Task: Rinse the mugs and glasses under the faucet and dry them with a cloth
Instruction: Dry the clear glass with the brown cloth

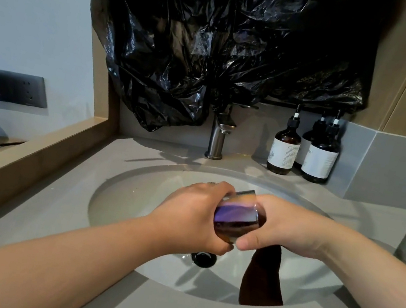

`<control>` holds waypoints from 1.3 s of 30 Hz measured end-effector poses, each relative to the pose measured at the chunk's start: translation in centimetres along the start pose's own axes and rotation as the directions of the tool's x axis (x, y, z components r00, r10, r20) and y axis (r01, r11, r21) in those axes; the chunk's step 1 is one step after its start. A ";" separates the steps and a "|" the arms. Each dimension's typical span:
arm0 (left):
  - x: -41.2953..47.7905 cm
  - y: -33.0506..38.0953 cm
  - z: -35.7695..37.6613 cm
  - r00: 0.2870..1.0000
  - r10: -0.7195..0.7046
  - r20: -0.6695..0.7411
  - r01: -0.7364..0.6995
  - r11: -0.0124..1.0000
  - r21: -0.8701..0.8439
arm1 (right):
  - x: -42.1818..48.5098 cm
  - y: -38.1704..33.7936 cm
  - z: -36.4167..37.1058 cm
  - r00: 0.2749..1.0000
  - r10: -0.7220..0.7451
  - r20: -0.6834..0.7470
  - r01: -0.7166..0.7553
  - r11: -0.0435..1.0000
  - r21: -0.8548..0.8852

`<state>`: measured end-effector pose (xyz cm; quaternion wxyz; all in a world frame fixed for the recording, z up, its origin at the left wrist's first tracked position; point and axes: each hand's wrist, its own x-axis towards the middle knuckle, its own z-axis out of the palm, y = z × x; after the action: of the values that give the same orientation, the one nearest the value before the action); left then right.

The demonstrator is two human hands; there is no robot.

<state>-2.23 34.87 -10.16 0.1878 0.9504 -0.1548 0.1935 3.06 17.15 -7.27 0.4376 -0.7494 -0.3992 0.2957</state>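
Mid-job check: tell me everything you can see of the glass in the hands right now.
The iridescent purple and amber glass tumbler is smooth and shiny, with bands of violet, pink and brown. It is tilted on its side above the white sink basin. The left hand grips it, fingers curled round its wall. The right hand holds a dark brown cloth at its right end; the cloth's tail hangs into the basin. Its mouth is hidden.

glass (237, 214): glossy iridescent | faucet (217, 140): brushed metal | bag (213, 49): shiny plastic
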 end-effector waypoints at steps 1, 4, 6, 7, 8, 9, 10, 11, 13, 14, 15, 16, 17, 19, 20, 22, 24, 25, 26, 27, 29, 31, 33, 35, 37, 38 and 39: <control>0.0 0.0 0.0 1.000 -0.006 0.007 0.006 1.000 -0.006 | 0.0 0.0 0.1 1.000 0.009 -0.015 -0.009 1.000 -0.014; 0.2 -0.1 0.0 0.998 -0.051 0.028 0.052 0.998 -0.039 | 0.1 -0.2 0.0 0.988 0.023 -0.152 -0.034 0.997 -0.068; 0.3 -0.2 -0.2 0.997 -0.074 0.034 0.076 0.994 -0.074 | 0.0 -0.6 -0.2 0.971 0.012 -0.237 -0.042 0.992 -0.120; 0.3 -0.2 -0.2 0.996 -0.084 0.040 0.087 0.993 -0.085 | -0.1 -0.7 -0.4 0.969 0.005 -0.247 -0.037 0.991 -0.128; 0.2 -0.2 -0.2 0.995 -0.092 0.048 0.096 0.991 -0.091 | -0.3 -0.9 -0.7 0.973 0.001 -0.232 -0.031 0.992 -0.124; 0.1 -0.2 -0.2 0.994 -0.095 0.057 0.100 0.991 -0.091 | -0.6 -1.0 -0.9 0.980 0.004 -0.200 -0.027 0.993 -0.111; 0.1 -0.3 -0.2 0.994 -0.094 0.060 0.099 0.991 -0.089 | -0.9 -1.2 -1.1 0.987 0.014 -0.163 -0.029 0.995 -0.093; 0.1 -0.3 -0.2 0.994 -0.095 0.059 0.100 0.991 -0.090 | -1.1 -1.3 -1.2 0.993 0.015 -0.121 -0.022 0.998 -0.063; 0.1 -0.4 -0.2 0.993 -0.104 0.057 0.109 0.988 -0.105 | -1.2 -0.9 -1.1 1.000 0.006 -0.013 -0.006 0.999 0.046; 0.1 -0.4 -0.2 0.993 -0.101 0.059 0.107 0.988 -0.108 | -1.1 -0.7 -1.0 1.000 0.001 0.018 -0.003 0.996 0.091; 0.1 -0.4 -0.2 0.993 -0.097 0.065 0.104 0.989 -0.106 | -1.0 -0.5 -1.0 1.000 0.006 0.024 -0.009 0.993 0.116; 0.1 -0.4 -0.2 0.993 -0.096 0.073 0.103 0.989 -0.104 | -0.9 -0.5 -0.9 1.000 0.017 0.025 -0.020 0.992 0.126; 0.1 -0.4 -0.3 0.992 -0.097 0.079 0.105 0.989 -0.102 | -0.9 -0.3 -1.1 0.999 0.022 0.026 -0.026 0.989 0.148; 0.2 -0.6 -0.3 0.992 -0.107 0.066 0.114 0.988 -0.100 | -1.0 -0.6 -1.2 0.999 0.018 0.036 -0.025 0.980 0.197; 0.2 -0.7 -0.4 0.992 -0.113 0.053 0.117 0.989 -0.094 | -1.2 -1.0 -1.3 1.000 0.021 0.010 -0.023 0.973 0.231; 0.4 -1.0 -0.6 0.992 -0.127 0.024 0.128 0.990 -0.051 | -1.3 -1.6 -1.3 0.994 0.043 -0.102 -0.007 0.944 0.330; 0.3 -0.8 -0.6 0.993 -0.116 -0.038 0.117 0.993 0.022 | -1.2 -1.7 -0.9 0.981 0.064 -0.181 0.012 0.921 0.390; 0.2 -0.5 -0.4 0.994 -0.067 -0.090 0.074 0.994 0.079 | -0.9 -1.5 -0.5 0.978 0.072 -0.195 0.005 0.929 0.370; 0.2 -0.4 -0.1 0.988 0.024 -0.153 -0.001 0.989 0.149 | -0.6 -1.5 0.0 0.975 0.081 -0.207 -0.006 0.941 0.339; 0.2 -0.3 0.2 0.974 0.113 -0.195 -0.068 0.972 0.226 | -0.2 -1.2 0.3 0.969 0.089 -0.230 -0.013 0.949 0.315; 0.2 -0.5 0.8 0.948 0.201 -0.248 -0.130 0.953 0.273 | 0.3 -1.1 0.8 0.954 0.111 -0.277 -0.020 0.951 0.309; 0.3 -0.6 0.9 0.960 0.176 -0.217 -0.136 0.973 0.188 | 0.3 -1.0 0.7 0.947 0.127 -0.294 -0.017 0.937 0.349; 0.2 -0.3 0.3 0.995 0.015 -0.099 -0.021 0.998 -0.058 | 0.1 -0.9 0.4 0.939 0.129 -0.319 -0.009 0.936 0.353; 0.3 0.0 -0.6 0.972 -0.229 0.045 0.225 0.871 -0.436 | 0.1 -0.7 0.0 0.930 0.115 -0.350 0.010 0.942 0.335; 0.6 -0.3 -1.0 0.882 -0.412 0.230 0.437 0.531 -0.726 | 0.2 -0.6 -0.3 0.916 0.092 -0.390 0.034 0.952 0.305; 0.6 -0.5 -1.1 0.826 -0.440 0.352 0.517 0.344 -0.783 | 0.3 -0.5 -0.3 0.909 0.081 -0.408 0.043 0.958 0.285; 0.7 -0.5 -1.2 0.783 -0.414 0.463 0.571 0.187 -0.799 | 0.4 -0.4 -0.2 0.905 0.066 -0.421 0.052 0.963 0.263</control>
<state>-1.83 35.70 -9.05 0.7187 0.6891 0.0666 -0.0650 3.31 17.51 -6.89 0.6104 -0.7312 -0.2474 0.1778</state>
